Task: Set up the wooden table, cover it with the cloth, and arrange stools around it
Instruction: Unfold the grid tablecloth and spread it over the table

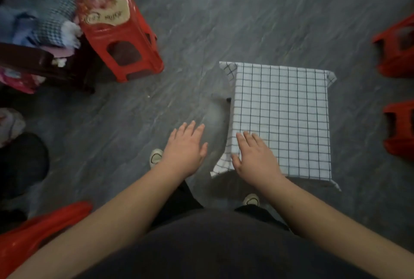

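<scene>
A person stands on a grey, streaked floor [246,9], seen from above past a dark shirt and two bare forearms. Right of centre in the frame is a small square table, fully draped in a white cloth [284,119] printed with a thin dark grid. The cloth's corners hang loose at all four corners, and one dark table leg [228,99] just peeks out at the left edge.

The right hand [255,157] lies flat, palm down, on the near left corner of the cloth, fingers spread and open, gripping nothing. The left hand [186,151] hovers over bare floor just to the left of the table, also palm down with fingers spread and open, holding nothing. Pale shoes [155,156] show below each hand.

In the upper left of the frame stands a red plastic stool [125,54] with a printed picture on its seat, well apart from the table. Beside it, further left, is a heap of folded fabrics [51,9], checked blue and pink, on a dark piece of furniture.

At the right edge of the frame two more red stools are partly cut off: one higher up [396,47], one lower [401,128], both near the table's right side but not touching it. Another red stool [38,231] shows at the lower left, partly behind the left forearm.
</scene>
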`<state>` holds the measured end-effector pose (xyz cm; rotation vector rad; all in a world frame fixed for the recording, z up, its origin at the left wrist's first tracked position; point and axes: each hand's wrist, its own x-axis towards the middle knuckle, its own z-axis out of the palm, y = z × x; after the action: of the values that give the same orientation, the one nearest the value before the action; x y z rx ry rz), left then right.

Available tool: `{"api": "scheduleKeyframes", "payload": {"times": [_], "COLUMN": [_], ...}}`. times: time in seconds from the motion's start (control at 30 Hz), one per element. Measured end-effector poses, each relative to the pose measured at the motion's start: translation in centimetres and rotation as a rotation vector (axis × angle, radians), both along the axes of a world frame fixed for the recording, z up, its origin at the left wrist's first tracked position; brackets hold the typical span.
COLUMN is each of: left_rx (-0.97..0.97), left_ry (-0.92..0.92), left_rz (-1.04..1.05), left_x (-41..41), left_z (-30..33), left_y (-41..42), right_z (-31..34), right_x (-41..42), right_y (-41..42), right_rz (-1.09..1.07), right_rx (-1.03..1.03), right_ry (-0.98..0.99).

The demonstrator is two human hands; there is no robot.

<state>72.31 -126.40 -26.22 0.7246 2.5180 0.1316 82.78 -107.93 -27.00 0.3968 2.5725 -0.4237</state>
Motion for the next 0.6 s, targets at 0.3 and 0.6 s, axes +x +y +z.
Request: {"api": "scheduleKeyframes", "payload": {"times": [0.3,0.6], "left_rx": [0.021,0.048], "left_ry": [0.013,-0.044], "left_rz": [-0.259,-0.399], "left_x": [-19.5,-28.8], "left_z": [3.1,2.9], "left_y": [-7.6,-4.0], "right_z": [3.0,3.8], "right_x": [-17.5,-24.2], "right_y": [-10.7,-10.0], "right_rz": [-0.242,-0.412], "right_rx": [0.022,0.038], "right_ry": [0.047,0.079]}}
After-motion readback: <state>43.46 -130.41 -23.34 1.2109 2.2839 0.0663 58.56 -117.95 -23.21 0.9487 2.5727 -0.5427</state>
